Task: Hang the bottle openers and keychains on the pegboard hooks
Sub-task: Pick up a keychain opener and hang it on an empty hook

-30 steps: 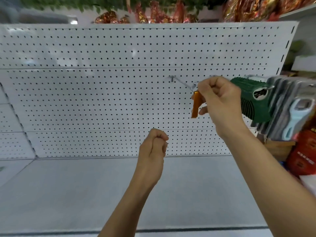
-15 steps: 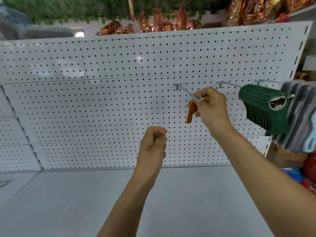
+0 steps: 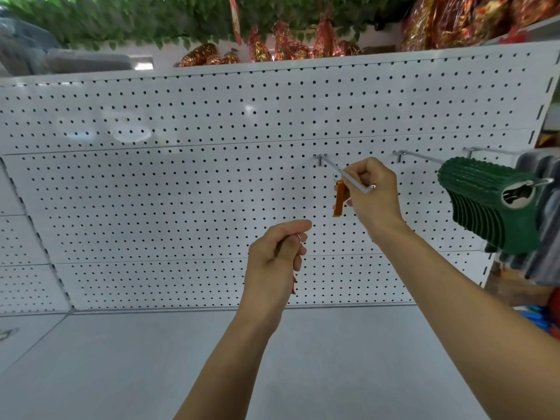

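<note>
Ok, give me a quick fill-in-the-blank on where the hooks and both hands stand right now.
1. The orange bottle opener hangs by its ring on the ____ of the three hooks.
2. The right hand is at that hook, while the ____ hand pinches a second key ring.
3. The stack on the middle hook is coloured ____.

Missing words: leftmost; left; green

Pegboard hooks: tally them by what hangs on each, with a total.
Hook with one orange opener: 1
Hook with green openers: 1
Hook with grey items: 1
Total: 3
</note>
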Action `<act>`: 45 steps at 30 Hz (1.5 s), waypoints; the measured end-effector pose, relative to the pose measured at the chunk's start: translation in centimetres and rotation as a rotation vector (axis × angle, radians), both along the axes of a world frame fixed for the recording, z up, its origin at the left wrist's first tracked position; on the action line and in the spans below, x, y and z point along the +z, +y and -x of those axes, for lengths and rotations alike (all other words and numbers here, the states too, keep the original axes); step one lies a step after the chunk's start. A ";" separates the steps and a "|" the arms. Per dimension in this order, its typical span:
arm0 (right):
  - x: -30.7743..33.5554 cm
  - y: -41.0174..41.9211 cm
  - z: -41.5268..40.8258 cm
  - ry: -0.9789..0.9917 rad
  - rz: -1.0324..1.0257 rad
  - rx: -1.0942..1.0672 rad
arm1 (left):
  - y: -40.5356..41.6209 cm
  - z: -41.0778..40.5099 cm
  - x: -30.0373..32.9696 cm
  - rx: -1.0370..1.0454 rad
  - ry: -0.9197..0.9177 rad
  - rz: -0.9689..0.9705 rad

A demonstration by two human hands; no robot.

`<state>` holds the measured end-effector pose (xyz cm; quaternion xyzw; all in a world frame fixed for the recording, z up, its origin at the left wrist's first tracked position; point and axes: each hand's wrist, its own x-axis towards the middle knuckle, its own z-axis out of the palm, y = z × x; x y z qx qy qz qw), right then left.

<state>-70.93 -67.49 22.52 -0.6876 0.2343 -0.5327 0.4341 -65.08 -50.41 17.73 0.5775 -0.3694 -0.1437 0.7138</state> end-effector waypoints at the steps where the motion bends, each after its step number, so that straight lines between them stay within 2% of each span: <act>1: -0.1 0.0 -0.1 -0.010 -0.006 0.000 | 0.0 0.0 0.1 0.000 -0.002 0.009; 12: -2.8 3.5 1.9 -0.163 -0.007 -0.046 | -0.1 0.3 0.2 -0.022 0.213 0.163; 18: -4.9 9.3 4.2 0.015 0.006 0.251 | -0.3 1.2 0.1 -0.027 0.219 0.172; 23: -4.4 9.8 5.1 0.021 0.011 0.262 | 0.0 1.6 0.2 -0.072 0.219 0.175; 30: -3.5 9.7 6.4 0.003 0.080 0.226 | 0.4 2.0 0.1 -0.262 0.275 0.210; 38: -1.8 9.6 8.2 -0.216 0.168 0.178 | 0.7 4.4 0.7 -0.215 -0.112 0.161; 41: -0.9 9.5 8.5 -0.308 0.138 0.193 | 0.7 5.0 0.9 -0.156 -0.262 0.103; 45: -0.1 8.4 8.3 -0.273 0.044 0.188 | 1.0 5.4 0.9 -0.076 -0.362 0.061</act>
